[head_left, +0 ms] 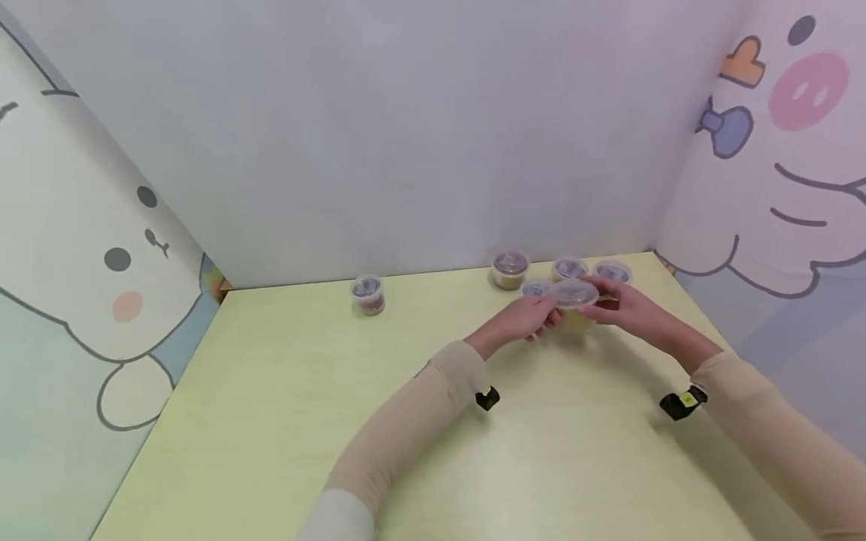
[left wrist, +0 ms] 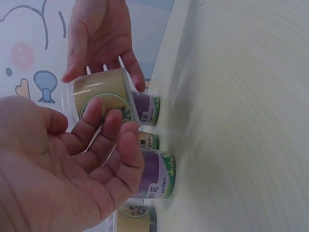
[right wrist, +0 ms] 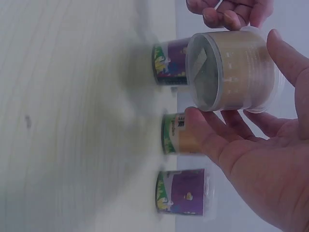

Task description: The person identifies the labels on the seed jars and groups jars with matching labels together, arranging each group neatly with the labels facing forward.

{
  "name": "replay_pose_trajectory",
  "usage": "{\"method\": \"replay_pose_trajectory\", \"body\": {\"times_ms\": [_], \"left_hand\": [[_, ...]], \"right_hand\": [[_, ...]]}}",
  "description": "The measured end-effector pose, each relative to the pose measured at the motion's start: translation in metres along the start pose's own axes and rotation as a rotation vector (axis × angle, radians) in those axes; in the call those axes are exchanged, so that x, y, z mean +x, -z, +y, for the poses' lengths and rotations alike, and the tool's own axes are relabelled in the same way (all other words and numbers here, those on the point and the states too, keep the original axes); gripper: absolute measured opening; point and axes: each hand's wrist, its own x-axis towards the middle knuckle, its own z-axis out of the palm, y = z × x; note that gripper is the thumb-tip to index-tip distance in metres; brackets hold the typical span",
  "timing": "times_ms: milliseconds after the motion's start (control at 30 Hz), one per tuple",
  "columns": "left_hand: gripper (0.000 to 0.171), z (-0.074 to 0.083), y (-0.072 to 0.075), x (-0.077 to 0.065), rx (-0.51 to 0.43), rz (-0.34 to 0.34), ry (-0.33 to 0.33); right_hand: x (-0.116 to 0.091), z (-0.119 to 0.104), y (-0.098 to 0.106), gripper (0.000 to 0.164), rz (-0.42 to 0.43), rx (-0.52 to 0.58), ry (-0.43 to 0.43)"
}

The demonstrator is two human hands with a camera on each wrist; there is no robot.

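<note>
Between my hands a clear lidded plastic cup with a tan band point(head_left: 573, 293) is held tilted above the table. My right hand point(head_left: 625, 306) grips it from the right, its thumb by the lid and its fingers along the side in the right wrist view. From the left my left hand point(head_left: 524, 317) holds the rim, with curled fingers overlapping the tan band point(left wrist: 96, 83) in the left wrist view. Close behind stand smaller lidded cups with purple labels point(right wrist: 187, 193) and one with an orange label point(right wrist: 179, 140).
Another tan lidded cup point(head_left: 510, 270) stands at the table's back edge, left of the smaller cups. Farther left, a small lidded cup point(head_left: 368, 294) stands alone. A pale wall point(head_left: 406, 135) rises behind the yellowish table point(head_left: 284, 421), with cartoon-printed panels on both sides.
</note>
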Motion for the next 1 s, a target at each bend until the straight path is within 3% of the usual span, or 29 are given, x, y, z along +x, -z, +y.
{"method": "replay_pose_trajectory", "body": {"times_ms": [167, 433, 567, 700, 833, 1000], "left_hand": [[0.048, -0.006, 0.017, -0.016, -0.035, 0.007, -0.015], [0.049, -0.014, 0.046, -0.035, -0.03, -0.039, -0.06], [0.049, -0.022, 0.061, -0.051, -0.031, 0.009, -0.08], [0.05, -0.033, 0.075, -0.066, -0.099, 0.08, -0.087], [0.049, -0.043, 0.09, -0.079, -0.168, 0.137, -0.087], [0.048, -0.051, 0.107, -0.097, -0.173, 0.155, -0.089]], "right_hand": [[0.008, -0.014, -0.009, 0.075, -0.039, 0.026, 0.006], [0.02, -0.029, -0.026, 0.068, -0.066, 0.085, 0.054], [0.029, -0.039, -0.041, 0.068, -0.139, 0.227, 0.082], [0.037, -0.052, -0.058, 0.068, -0.192, 0.382, 0.093], [0.042, -0.063, -0.076, 0.066, -0.221, 0.466, 0.121], [0.047, -0.076, -0.098, 0.068, -0.23, 0.514, 0.114]]}}
